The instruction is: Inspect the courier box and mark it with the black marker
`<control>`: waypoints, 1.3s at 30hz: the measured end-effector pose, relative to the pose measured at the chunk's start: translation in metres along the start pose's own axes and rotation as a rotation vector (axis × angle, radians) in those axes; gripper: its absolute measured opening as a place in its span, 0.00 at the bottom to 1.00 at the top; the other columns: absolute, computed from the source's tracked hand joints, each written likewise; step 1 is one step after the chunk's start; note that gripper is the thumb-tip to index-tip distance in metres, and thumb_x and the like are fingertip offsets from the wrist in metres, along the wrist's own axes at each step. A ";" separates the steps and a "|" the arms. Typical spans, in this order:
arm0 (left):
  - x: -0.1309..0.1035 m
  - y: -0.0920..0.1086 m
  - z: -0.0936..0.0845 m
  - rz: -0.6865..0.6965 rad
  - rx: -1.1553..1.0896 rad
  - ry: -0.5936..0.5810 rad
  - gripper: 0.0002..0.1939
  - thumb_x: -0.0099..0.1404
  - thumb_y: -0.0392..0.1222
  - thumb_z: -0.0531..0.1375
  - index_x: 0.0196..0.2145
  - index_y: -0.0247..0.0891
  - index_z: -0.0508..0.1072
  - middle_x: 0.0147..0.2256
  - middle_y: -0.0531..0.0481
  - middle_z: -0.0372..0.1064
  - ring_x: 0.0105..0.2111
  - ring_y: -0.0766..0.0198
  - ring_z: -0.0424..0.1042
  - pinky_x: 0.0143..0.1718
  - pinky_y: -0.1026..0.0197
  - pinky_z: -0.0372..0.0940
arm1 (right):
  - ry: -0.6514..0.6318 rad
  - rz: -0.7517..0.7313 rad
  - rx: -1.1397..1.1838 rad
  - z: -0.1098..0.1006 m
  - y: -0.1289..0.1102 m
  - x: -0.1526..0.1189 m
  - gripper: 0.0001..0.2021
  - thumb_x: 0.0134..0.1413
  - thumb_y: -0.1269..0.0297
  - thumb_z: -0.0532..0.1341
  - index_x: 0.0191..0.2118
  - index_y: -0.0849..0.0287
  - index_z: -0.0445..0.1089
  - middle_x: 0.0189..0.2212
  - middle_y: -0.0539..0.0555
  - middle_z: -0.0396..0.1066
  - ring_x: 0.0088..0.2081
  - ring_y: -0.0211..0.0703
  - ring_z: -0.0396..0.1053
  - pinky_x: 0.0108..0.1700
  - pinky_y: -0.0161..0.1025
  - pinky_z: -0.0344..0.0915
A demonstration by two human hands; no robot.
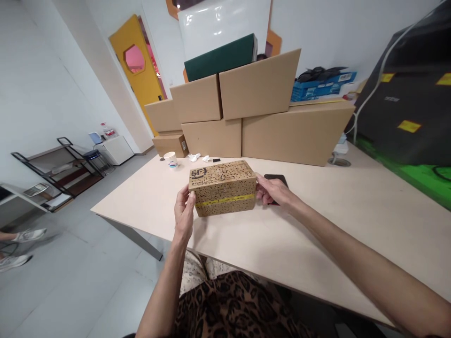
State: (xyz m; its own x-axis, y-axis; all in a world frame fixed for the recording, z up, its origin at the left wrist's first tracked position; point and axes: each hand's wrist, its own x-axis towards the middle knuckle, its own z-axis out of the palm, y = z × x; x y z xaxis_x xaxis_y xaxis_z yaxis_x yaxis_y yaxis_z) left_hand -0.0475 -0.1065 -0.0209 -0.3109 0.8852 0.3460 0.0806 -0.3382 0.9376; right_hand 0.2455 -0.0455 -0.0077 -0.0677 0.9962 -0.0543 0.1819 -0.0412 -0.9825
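A small brown cardboard box (pixel 225 190) with black speckles and a yellow stripe along its front is between my two hands near the middle of the table. My left hand (pixel 183 213) grips its left end, thumb at the front corner. At the opposite end, my right hand (pixel 271 190) holds the right side with its fingers against the edge. A dark phone (pixel 281 180) lies flat on the table behind my right hand, which partly hides it. Whether the underside of the box touches the table I cannot tell.
Several plain cardboard boxes (pixel 282 138) are stacked along the table's back, topped by a dark green box (pixel 221 58). A paper cup (pixel 171 160), crumpled tissues (pixel 194 157) and a small black item (pixel 216 160) lie before them. A blue crate (pixel 317 89) is at back right.
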 end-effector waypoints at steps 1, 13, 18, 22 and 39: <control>0.001 -0.003 0.000 -0.017 -0.004 0.005 0.32 0.64 0.67 0.65 0.57 0.44 0.74 0.59 0.42 0.75 0.62 0.47 0.70 0.63 0.46 0.64 | 0.027 -0.036 -0.017 0.000 0.002 0.002 0.37 0.56 0.25 0.59 0.27 0.62 0.76 0.25 0.60 0.78 0.19 0.38 0.66 0.21 0.36 0.62; 0.011 -0.023 0.004 -0.114 -0.162 -0.340 0.56 0.53 0.57 0.76 0.73 0.49 0.57 0.70 0.42 0.61 0.71 0.41 0.58 0.71 0.41 0.55 | -0.030 -0.173 0.367 0.008 0.002 -0.002 0.25 0.61 0.36 0.61 0.49 0.50 0.79 0.56 0.54 0.79 0.52 0.50 0.75 0.44 0.40 0.73; 0.006 -0.022 -0.001 -0.099 -0.064 -0.305 0.53 0.50 0.58 0.77 0.70 0.48 0.64 0.69 0.41 0.61 0.70 0.39 0.59 0.71 0.41 0.56 | -0.022 -0.111 0.358 0.003 -0.004 -0.006 0.27 0.65 0.36 0.56 0.46 0.53 0.79 0.53 0.57 0.81 0.51 0.51 0.76 0.43 0.41 0.73; 0.007 -0.013 0.006 -0.097 -0.161 -0.222 0.45 0.59 0.66 0.70 0.67 0.41 0.67 0.66 0.38 0.68 0.68 0.41 0.64 0.69 0.42 0.61 | -0.069 -0.120 0.338 0.002 -0.015 -0.013 0.29 0.65 0.34 0.55 0.46 0.54 0.80 0.49 0.59 0.81 0.46 0.50 0.75 0.38 0.39 0.71; 0.032 0.001 0.010 -0.393 0.017 -0.197 0.28 0.63 0.65 0.65 0.53 0.44 0.76 0.56 0.44 0.79 0.58 0.42 0.75 0.61 0.41 0.68 | -0.017 0.010 0.472 0.005 -0.007 0.000 0.17 0.71 0.52 0.58 0.41 0.59 0.78 0.43 0.62 0.81 0.44 0.45 0.77 0.42 0.36 0.73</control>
State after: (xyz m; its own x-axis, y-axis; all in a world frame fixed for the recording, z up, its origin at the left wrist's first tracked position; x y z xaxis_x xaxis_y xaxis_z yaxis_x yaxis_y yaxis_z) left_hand -0.0483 -0.0749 -0.0087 -0.1347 0.9901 -0.0384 0.0088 0.0400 0.9992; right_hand 0.2391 -0.0459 -0.0020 -0.0853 0.9943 -0.0634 -0.2834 -0.0852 -0.9552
